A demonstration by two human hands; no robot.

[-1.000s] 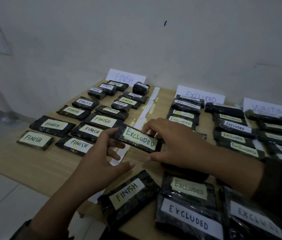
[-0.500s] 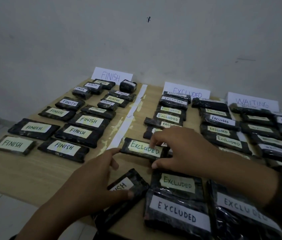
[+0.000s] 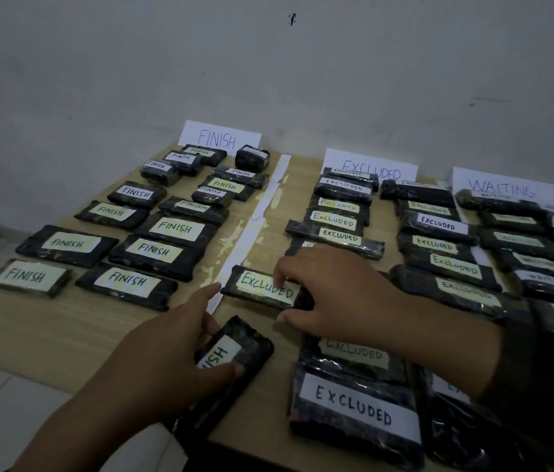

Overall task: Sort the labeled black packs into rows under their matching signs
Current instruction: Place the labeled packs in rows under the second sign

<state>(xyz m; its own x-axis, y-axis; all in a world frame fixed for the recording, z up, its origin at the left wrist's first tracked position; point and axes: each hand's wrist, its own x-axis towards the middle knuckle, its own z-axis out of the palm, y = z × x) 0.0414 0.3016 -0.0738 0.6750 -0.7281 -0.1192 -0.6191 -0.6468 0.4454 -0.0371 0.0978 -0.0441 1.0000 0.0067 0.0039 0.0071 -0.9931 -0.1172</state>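
Three white signs stand at the wall: FINISH (image 3: pixel 219 137), EXCLUDED (image 3: pixel 370 166) and WAITING (image 3: pixel 503 189), each with rows of labelled black packs below. My right hand (image 3: pixel 333 294) pinches the right end of an EXCLUDED pack (image 3: pixel 262 287), which lies flat at the front of the left EXCLUDED row. My left hand (image 3: pixel 166 352) grips a FINISH pack (image 3: pixel 234 349) lying at an angle near the table's front edge. Its thumb lies across the label, and the index finger points at the pack above.
A white paper strip (image 3: pixel 255 226) runs between the FINISH and EXCLUDED rows. Large EXCLUDED packs (image 3: pixel 353 403) are piled at the front right under my right forearm. The wooden table (image 3: pixel 47 321) ends just below them, with pale floor at the left.
The EXCLUDED pack, held up by both hands before, now lies on the table. My left hand let go of it and dropped onto the FINISH pack.
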